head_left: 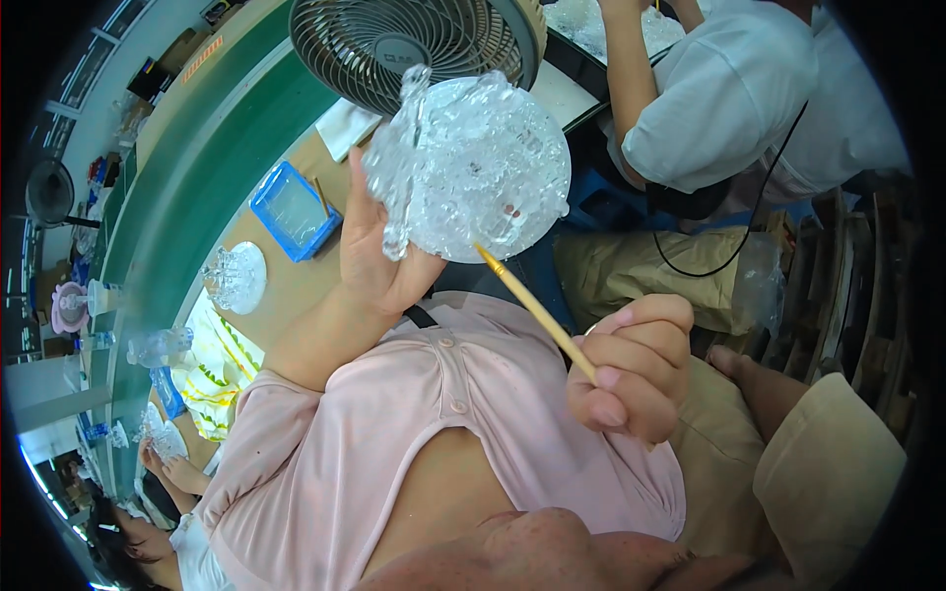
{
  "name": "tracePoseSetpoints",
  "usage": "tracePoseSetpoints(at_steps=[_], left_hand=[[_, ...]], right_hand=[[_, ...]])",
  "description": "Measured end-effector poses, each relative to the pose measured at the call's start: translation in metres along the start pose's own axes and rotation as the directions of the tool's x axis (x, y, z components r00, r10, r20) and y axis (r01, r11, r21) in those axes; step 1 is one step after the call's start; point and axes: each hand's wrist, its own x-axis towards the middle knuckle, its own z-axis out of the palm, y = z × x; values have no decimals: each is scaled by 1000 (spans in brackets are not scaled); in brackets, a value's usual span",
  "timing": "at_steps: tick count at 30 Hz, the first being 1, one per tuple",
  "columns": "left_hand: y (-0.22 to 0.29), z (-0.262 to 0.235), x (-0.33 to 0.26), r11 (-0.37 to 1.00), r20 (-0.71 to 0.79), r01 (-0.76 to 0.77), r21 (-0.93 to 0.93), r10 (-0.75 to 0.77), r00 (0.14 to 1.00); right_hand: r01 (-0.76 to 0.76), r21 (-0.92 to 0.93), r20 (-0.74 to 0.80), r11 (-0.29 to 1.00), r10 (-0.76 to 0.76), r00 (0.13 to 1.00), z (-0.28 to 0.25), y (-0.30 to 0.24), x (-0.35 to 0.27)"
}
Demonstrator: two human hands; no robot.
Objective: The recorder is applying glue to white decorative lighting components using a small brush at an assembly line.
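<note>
A clear round disc point(493, 167), covered with glassy, droplet-like lumps and knobs, is held up in front of me by my left hand point(379, 251). The thumb or a finger shows beside its left edge, while the rest of the fingers are hidden behind it. My right hand point(636, 369) grips a slim paintbrush point(537, 312) with a pale wooden handle. Its yellowish tip is at the lower rim of the disc; whether it touches I cannot tell.
A fan point(404, 49) stands just beyond the disc. On the table are a blue tray point(264, 202) with a stick in it, another clear piece point(236, 278) and a patterned cloth point(219, 369). A green conveyor belt point(187, 167) runs alongside. People work at right and lower left.
</note>
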Motion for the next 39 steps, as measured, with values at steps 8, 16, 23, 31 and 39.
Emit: tracePoseSetpoints(at_steps=[8,16,23,31,39], left_hand=[[-11,27,-11,991,11,-46,123,45,999],[-21,32,-14,940,-47,-69,334,90,995],[-28,37,-16,867,-7,-173,466,199,980],[-36,11,-15,723,102,-356,592,371,923],[-39,-8,-13,612,198,-416,672,394,898]], right_hand=[[72,-65,-79,995,-77,994,0,-21,-3],[138,-164,93,977,-124,988,2,-34,-1],[87,-248,103,965,-63,993,3,-43,3],[133,-292,239,947,-62,969,9,-58,18],[101,-346,338,933,23,941,24,-63,33]])
